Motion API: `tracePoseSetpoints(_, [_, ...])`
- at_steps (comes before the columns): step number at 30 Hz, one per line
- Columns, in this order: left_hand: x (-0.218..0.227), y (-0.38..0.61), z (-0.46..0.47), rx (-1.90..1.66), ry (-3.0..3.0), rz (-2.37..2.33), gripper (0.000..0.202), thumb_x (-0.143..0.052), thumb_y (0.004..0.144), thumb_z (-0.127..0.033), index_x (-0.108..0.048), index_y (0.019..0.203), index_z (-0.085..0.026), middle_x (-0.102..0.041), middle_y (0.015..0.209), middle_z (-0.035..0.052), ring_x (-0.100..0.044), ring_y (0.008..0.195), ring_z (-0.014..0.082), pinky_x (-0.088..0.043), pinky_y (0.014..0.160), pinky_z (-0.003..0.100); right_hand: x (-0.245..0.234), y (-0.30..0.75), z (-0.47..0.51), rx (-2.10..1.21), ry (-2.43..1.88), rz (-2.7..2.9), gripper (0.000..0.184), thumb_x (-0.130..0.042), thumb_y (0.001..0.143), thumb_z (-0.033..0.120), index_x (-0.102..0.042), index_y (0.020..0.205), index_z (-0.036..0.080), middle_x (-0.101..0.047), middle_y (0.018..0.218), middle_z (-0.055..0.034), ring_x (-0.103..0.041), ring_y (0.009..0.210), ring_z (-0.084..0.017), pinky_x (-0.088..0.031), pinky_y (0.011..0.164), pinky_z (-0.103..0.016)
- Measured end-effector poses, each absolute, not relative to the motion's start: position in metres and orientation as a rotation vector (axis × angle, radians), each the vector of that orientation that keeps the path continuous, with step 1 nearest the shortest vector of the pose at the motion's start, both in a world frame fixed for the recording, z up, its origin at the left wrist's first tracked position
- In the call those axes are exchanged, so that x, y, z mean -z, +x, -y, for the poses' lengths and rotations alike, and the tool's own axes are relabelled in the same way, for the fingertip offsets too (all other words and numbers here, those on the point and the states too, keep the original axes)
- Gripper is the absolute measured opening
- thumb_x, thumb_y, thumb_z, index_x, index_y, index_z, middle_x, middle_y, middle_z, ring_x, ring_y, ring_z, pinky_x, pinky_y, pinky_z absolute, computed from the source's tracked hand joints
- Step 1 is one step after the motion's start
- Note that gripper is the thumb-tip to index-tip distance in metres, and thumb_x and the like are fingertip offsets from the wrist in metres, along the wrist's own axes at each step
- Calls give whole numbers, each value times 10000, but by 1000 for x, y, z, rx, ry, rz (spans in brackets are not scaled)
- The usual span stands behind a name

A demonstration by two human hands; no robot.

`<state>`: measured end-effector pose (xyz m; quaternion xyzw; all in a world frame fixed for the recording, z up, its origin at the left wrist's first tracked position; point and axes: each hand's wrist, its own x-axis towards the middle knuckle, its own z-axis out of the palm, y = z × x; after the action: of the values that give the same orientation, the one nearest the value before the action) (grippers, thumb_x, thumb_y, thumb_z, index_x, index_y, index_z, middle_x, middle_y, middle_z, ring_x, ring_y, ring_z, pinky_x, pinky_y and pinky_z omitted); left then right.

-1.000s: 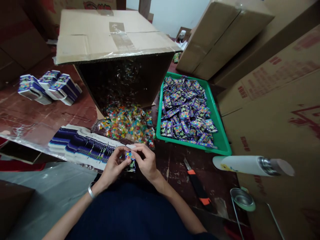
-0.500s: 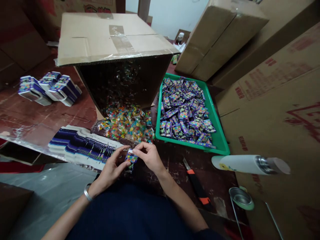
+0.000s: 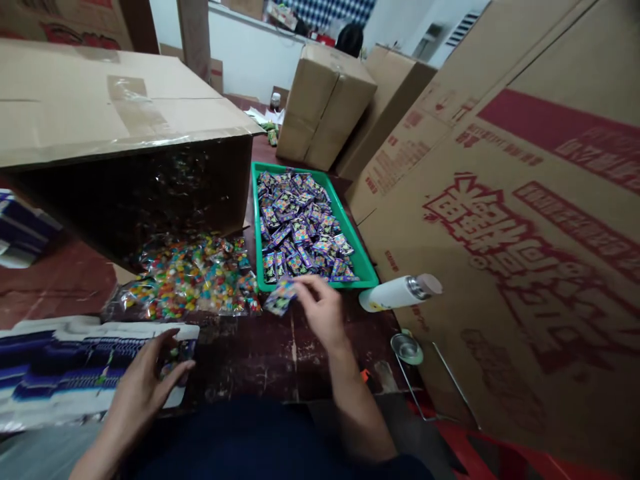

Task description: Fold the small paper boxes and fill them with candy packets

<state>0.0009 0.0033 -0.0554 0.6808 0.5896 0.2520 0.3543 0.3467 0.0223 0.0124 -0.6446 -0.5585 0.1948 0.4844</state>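
My right hand point(image 3: 320, 307) pinches a small purple printed box point(image 3: 280, 297) and holds it just in front of the near edge of the green tray point(image 3: 367, 270), which is filled with several such boxes. My left hand point(image 3: 145, 380) rests with fingers curled on the right end of a row of flat blue-and-white carton blanks point(image 3: 75, 363). A heap of clear packets of coloured candy point(image 3: 190, 277) spills from the big cardboard box lying on its side point(image 3: 115, 113), between the two hands.
A white bottle point(image 3: 397, 293) lies on its side right of my right hand, with a metal cap point(image 3: 406, 348) near it. Tall printed cardboard cartons point(image 3: 500, 220) wall off the right side. More cartons stand behind the tray. The table surface is dark red-brown.
My hands have parted: the right one carried the small box forward to the tray's near edge, the left dropped onto the carton blanks. The view swung to the right and up.
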Motion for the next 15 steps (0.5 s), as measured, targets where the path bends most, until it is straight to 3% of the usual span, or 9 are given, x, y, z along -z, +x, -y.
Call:
tracePoseSetpoints(3, [66, -20, -4, -410, 2002, -1621, 514, -601, 829, -582, -593, 1192, -217, -685, 1120, 134, -664, 1069, 369, -545, 893, 497, -23, 418, -34, -122, -1783, 1244, 282, -574, 933, 387, -719, 1024, 163, -736, 959, -102, -673, 828, -222, -523, 782, -340])
tracePoseSetpoints(6, [73, -25, 1, -263, 2093, -1653, 480, -566, 866, -520, -568, 1224, -199, -670, 1120, 138, -661, 1057, 352, -538, 895, 477, -27, 454, -41, 141, -2006, 1247, 390, -619, 880, 405, -690, 1151, 133, -700, 1099, -169, -644, 727, -210, -519, 762, -378])
tracePoseSetpoints(8, [72, -20, 6, -203, 2114, -1691, 476, -542, 890, -495, -541, 1257, -192, -653, 1130, 139, -651, 1070, 345, -537, 884, 457, -24, 445, -40, 193, -1986, 1216, 376, -591, 902, 413, -689, 1137, 136, -690, 1107, -167, -635, 720, -204, -520, 733, -365])
tracePoseSetpoints(12, [56, -7, 12, -72, 2110, -1826, 527, -541, 907, -456, -459, 1337, -163, -616, 1138, 139, -628, 1104, 343, -532, 864, 419, 0, 363, -34, -316, -1692, 1436, 255, -543, 972, 385, -707, 971, 190, -719, 873, -64, -660, 747, -197, -531, 736, -320])
tracePoseSetpoints(15, [45, -1, 13, 6, 2093, -1904, 563, -577, 904, -432, -420, 1362, -146, -592, 1160, 141, -624, 1092, 332, -538, 823, 390, 26, 283, -28, -728, -1407, 1799, 176, -569, 970, 294, -725, 1003, 221, -726, 933, -54, -690, 863, -206, -536, 827, -321])
